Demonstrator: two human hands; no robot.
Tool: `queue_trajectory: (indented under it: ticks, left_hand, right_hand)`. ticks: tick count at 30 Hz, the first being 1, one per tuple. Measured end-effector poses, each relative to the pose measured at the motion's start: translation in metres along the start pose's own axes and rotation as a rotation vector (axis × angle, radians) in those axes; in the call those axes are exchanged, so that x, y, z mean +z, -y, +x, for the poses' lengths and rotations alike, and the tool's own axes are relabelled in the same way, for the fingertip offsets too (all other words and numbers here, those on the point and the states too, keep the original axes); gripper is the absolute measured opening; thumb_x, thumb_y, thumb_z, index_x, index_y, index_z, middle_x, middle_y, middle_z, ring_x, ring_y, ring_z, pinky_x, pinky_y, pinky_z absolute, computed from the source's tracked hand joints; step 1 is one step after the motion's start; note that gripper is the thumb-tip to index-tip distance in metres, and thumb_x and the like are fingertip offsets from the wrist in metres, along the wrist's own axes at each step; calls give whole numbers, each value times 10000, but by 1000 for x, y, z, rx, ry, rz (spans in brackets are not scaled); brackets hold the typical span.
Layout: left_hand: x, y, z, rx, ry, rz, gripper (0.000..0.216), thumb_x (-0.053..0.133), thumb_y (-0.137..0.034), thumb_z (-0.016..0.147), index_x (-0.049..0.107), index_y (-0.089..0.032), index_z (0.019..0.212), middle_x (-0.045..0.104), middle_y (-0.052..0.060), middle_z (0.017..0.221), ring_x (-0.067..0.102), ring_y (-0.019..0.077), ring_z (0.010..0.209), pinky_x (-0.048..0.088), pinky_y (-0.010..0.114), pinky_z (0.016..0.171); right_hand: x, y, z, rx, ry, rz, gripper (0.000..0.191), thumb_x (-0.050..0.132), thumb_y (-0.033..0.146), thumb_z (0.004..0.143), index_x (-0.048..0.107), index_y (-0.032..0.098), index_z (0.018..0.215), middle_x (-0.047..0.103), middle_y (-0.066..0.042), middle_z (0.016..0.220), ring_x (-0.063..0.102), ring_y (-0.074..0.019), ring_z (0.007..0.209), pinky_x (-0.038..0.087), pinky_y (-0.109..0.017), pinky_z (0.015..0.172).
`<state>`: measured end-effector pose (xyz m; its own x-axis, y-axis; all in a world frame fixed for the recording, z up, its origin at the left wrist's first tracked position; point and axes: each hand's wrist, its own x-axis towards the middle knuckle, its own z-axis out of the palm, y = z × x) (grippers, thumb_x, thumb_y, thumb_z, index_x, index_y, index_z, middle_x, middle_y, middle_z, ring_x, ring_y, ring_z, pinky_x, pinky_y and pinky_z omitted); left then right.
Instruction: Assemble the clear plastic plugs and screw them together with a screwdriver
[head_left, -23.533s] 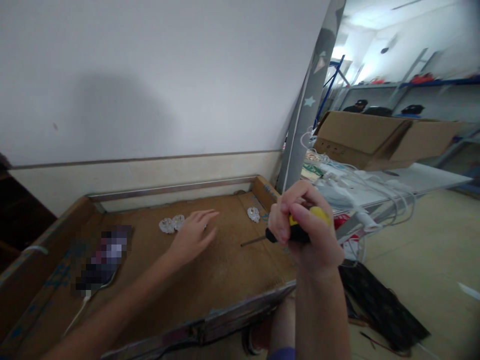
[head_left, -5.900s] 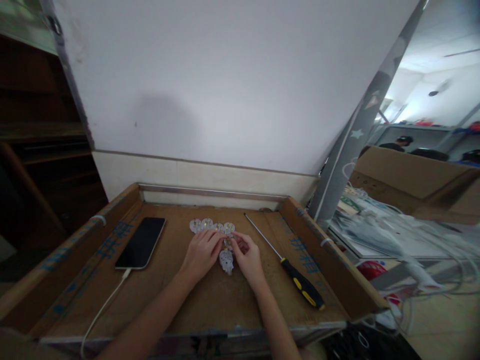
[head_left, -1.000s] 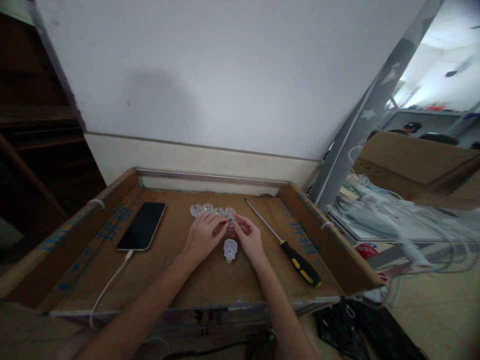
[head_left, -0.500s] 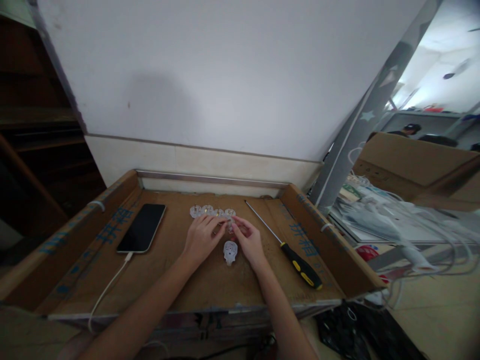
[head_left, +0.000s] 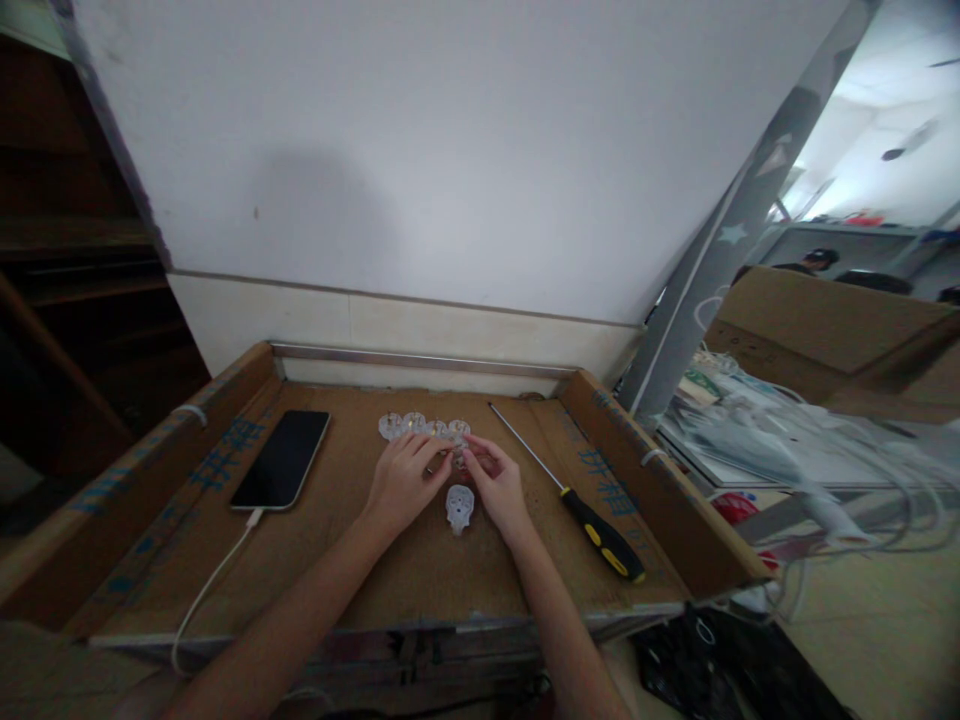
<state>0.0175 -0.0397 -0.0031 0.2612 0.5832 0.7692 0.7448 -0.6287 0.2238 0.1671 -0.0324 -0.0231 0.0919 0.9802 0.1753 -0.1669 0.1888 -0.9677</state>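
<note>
My left hand (head_left: 407, 478) and my right hand (head_left: 498, 486) meet above the cardboard tray, fingers pinched from both sides around a small clear plastic part (head_left: 460, 458). Fingertips cover most of that part, so its exact shape is hidden. Just below, between the wrists, a clear plastic plug housing (head_left: 459, 508) lies on the cardboard. Beyond my fingers stands a row of several round clear plug pieces (head_left: 391, 426) with metal pins; my left fingers partly overlap the row. To the right of my right hand lies a screwdriver (head_left: 600, 535) with a black and yellow handle.
The cardboard tray (head_left: 360, 590) has raised side walls. On its left lies a phone (head_left: 281, 460) with a white charging cable (head_left: 214, 580) running over the front edge. Bagged items (head_left: 750, 430) and a cardboard box (head_left: 832, 315) stand at right. A person (head_left: 817, 262) sits far back.
Both hands stay at nearly the same spot, with a slight shift of the fingers around the small clear part. The view has moved very little; the other things lie as before.
</note>
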Motion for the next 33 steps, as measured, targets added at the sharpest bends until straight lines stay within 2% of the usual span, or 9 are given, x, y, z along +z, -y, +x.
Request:
queue_trajectory:
  ticks: [11,24,30,33]
  left_hand:
    - [2,-1,2,7,-55,55,113,556,-263,869,647,-202,846,697,13,780,605,188,747,439,320,734]
    - [3,-3,4,14,-22,128,118,565,-271,852,662,-209,826,692,19,757,602,203,746,448,338,718]
    - [3,-5,5,21,46,40,182,504,-287,898,654,-211,969,698,36,879,607,203,827,464,344,780]
    - [-11,2,6,-20,45,43,262,464,-314,913,602,-222,1115,680,55,1027,600,213,933,452,356,853]
  right_hand:
    - [1,0,0,11,15,-3,444,740,467,603,678,190,945,634,-17,719,595,-141,612,550,-283,558]
    - [2,2,-1,6,-5,-7,365,742,398,613,685,198,914,631,-14,721,589,-137,624,531,-268,574]
    - [3,6,0,55,-4,65,430,770,430,556,680,199,908,618,2,684,586,-134,584,535,-278,552]
    - [-2,8,2,84,-28,109,507,772,472,543,663,191,951,622,-2,702,599,-138,580,539,-287,552]
